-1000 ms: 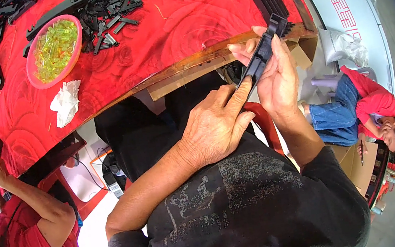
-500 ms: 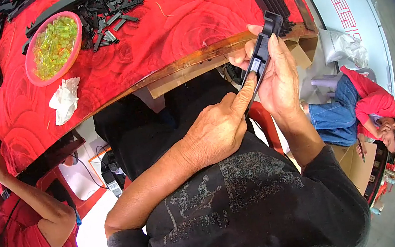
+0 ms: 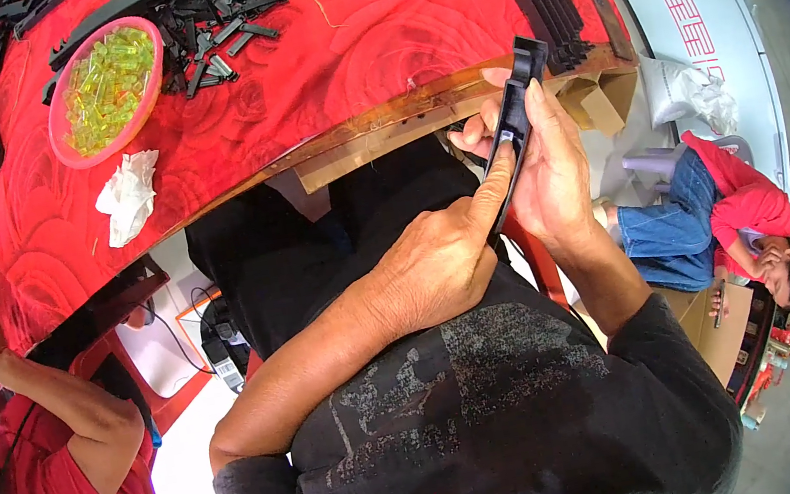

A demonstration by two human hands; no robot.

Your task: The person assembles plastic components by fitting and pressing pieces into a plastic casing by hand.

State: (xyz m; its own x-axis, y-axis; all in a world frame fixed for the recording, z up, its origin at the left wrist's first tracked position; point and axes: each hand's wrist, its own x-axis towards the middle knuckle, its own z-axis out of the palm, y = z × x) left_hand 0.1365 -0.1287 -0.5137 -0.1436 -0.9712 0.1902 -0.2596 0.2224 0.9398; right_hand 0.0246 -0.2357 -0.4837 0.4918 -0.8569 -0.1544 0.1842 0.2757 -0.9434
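Observation:
My right hand (image 3: 550, 164) is wrapped round a long, narrow black plastic part (image 3: 518, 98) with a hooked upper end, held tilted above my lap. Across its lower half lies my left hand (image 3: 446, 250), the index finger pressed down into the part's channel and the other fingers curled. A small pale piece (image 3: 507, 136) shows in the channel at that fingertip; its kind I cannot make out. The part's lower end goes behind my left hand and is partly hidden.
A pink bowl (image 3: 158, 83) of yellow-green clear pieces, a crumpled tissue (image 3: 129, 195) and a heap of black parts (image 3: 226, 13) lie on the red cloth. Black strips (image 3: 543, 9) sit far right. A co-worker's arm (image 3: 68, 399) is at left; another person (image 3: 748, 207) sits at right.
My right hand and the black part have shifted slightly left and down. My left index finger still presses in the channel, and less of the pale piece shows. The co-worker's hand at left has moved.

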